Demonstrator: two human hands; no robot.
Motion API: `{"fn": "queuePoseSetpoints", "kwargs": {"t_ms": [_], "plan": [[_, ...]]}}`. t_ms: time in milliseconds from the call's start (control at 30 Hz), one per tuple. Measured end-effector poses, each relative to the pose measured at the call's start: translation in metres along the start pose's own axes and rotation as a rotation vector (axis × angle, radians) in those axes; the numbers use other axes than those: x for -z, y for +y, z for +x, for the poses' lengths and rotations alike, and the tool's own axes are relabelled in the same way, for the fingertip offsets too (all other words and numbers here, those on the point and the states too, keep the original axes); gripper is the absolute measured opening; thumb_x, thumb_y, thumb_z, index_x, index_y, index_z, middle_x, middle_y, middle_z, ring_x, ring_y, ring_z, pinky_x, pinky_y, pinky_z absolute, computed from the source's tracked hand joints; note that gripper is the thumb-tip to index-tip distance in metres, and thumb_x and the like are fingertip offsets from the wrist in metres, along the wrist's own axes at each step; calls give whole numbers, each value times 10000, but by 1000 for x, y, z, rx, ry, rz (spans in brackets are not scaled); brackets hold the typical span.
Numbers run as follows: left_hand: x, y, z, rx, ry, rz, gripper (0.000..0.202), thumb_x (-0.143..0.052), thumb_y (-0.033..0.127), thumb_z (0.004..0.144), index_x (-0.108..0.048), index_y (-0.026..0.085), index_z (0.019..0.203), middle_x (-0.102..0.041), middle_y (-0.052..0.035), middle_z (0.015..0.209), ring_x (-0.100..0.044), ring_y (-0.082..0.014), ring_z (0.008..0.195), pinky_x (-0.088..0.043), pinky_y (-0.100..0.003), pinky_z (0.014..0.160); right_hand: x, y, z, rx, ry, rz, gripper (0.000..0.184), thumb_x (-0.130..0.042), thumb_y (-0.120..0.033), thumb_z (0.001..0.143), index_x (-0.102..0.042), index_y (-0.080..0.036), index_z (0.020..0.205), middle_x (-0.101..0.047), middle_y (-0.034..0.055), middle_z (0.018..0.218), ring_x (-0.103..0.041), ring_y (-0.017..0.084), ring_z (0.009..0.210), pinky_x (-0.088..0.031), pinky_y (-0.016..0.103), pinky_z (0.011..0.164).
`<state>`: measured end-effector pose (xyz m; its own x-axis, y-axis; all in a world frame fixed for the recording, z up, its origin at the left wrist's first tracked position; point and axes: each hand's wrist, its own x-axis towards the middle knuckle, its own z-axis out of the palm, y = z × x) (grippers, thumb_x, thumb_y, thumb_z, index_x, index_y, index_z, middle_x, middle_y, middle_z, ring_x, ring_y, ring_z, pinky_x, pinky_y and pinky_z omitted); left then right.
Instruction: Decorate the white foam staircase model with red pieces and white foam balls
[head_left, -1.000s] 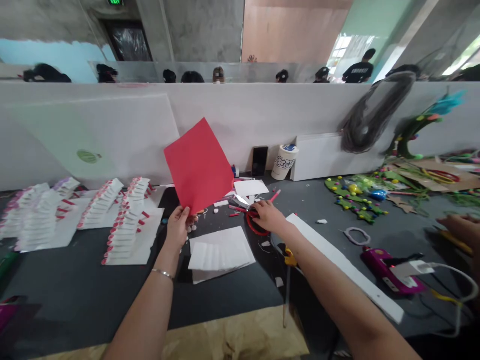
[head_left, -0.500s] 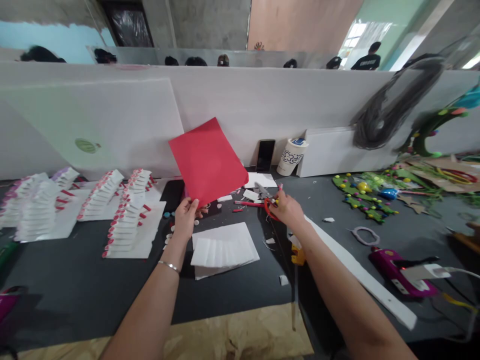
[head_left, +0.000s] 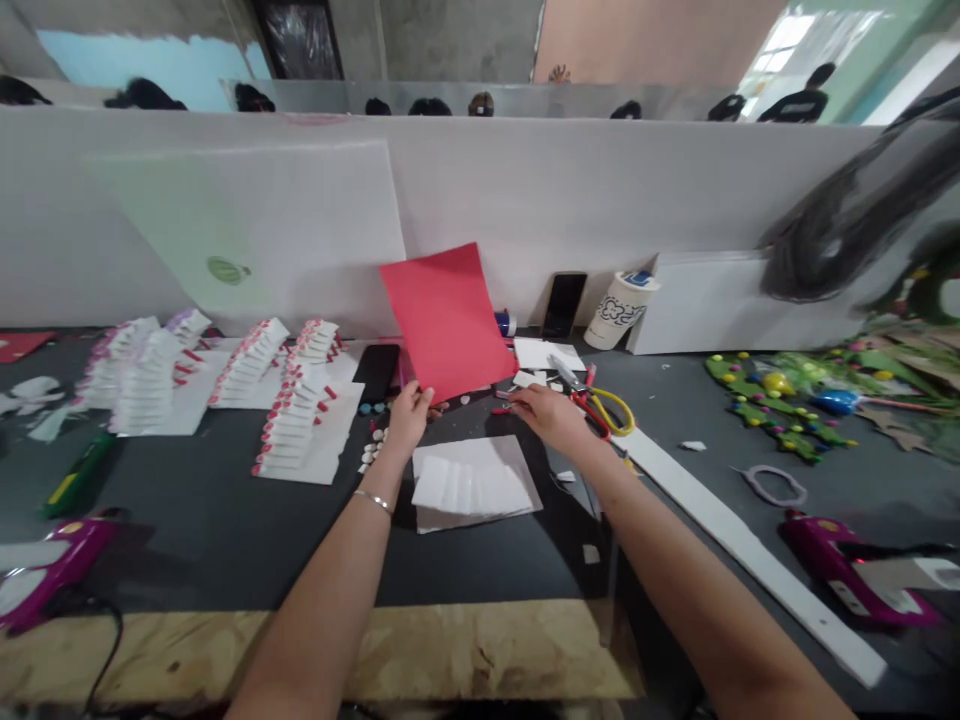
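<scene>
My left hand [head_left: 411, 415] pinches the lower left corner of a red paper sheet [head_left: 454, 325], which stands tilted up behind it. My right hand [head_left: 551, 415] is closed at the fingertips around a thin red pencil [head_left: 505, 395], mostly covered by the fingers. A small red scrap [head_left: 501, 410] lies just below it. Right beside that hand are scissors with red handles [head_left: 592, 415] and a pair with yellow handles [head_left: 616, 408]. Between my forearms lies a pleated white paper piece [head_left: 469, 485] on a white sheet [head_left: 517, 455].
Rows of pleated white pieces with red tips [head_left: 289, 425] stand at the left. A phone [head_left: 564, 305] and a paper cup [head_left: 621, 310] are by the white partition [head_left: 487, 190]. A long white strip [head_left: 735, 540], purple glue gun [head_left: 847, 570] and green decorations [head_left: 772, 405] lie right.
My right hand has left the scissors and moved left to the red pencil. The red sheet in my left hand stands more upright. The view has turned left.
</scene>
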<state>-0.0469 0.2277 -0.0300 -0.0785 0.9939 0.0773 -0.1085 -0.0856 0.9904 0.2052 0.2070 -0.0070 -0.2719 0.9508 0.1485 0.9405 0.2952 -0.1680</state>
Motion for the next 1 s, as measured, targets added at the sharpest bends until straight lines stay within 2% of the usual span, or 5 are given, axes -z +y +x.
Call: {"fn": "queuePoseSetpoints", "kwargs": {"t_ms": [167, 467, 767, 867, 1000], "plan": [[1, -6, 1, -16, -40, -20, 226, -703, 354, 804, -664, 183, 947, -738, -86, 900, -724, -233, 756, -598, -331, 627, -24, -22, 14, 47, -34, 49, 203, -558, -195, 937, -680, -221, 1098, -680, 77, 1139, -619, 216, 1064, -470, 277, 803], [-3, -9, -1, 18, -86, -30, 237, -686, 322, 822, -675, 175, 1008, -742, -93, 964, -720, -257, 864, -624, -398, 742, -33, -16, 8, 6, 15, 93, 143, -522, -168, 941, -651, -192, 998, -690, 81, 1002, -623, 217, 993, -449, 286, 778], [-7, -3, -5, 18, -144, -81, 305, -701, 368, 807, -658, 159, 1025, -726, -84, 968, -694, -233, 886, -624, -384, 766, -31, -5, -1, -98, 197, 102, 169, -591, -271, 890, -596, -196, 1041, -643, 117, 1024, -605, 291, 976, -435, 329, 676], [-7, 0, -6, 32, -176, -112, 354, -730, 386, 777, -655, 148, 1028, -715, -65, 954, -683, -202, 858, -627, -364, 764, -33, -9, 1, -82, 307, 145, 200, -612, -360, 877, -575, -218, 1013, -628, 109, 1012, -593, 296, 981, -450, 339, 673], [-6, 5, -7, 85, -202, -152, 385, -726, 362, 775, -643, 155, 1089, -722, -67, 981, -701, -191, 845, -627, -313, 709, -34, -12, 3, -27, 412, 203, 222, -622, -326, 856, -579, -221, 1047, -627, 105, 1018, -601, 284, 951, -478, 355, 700]]}}
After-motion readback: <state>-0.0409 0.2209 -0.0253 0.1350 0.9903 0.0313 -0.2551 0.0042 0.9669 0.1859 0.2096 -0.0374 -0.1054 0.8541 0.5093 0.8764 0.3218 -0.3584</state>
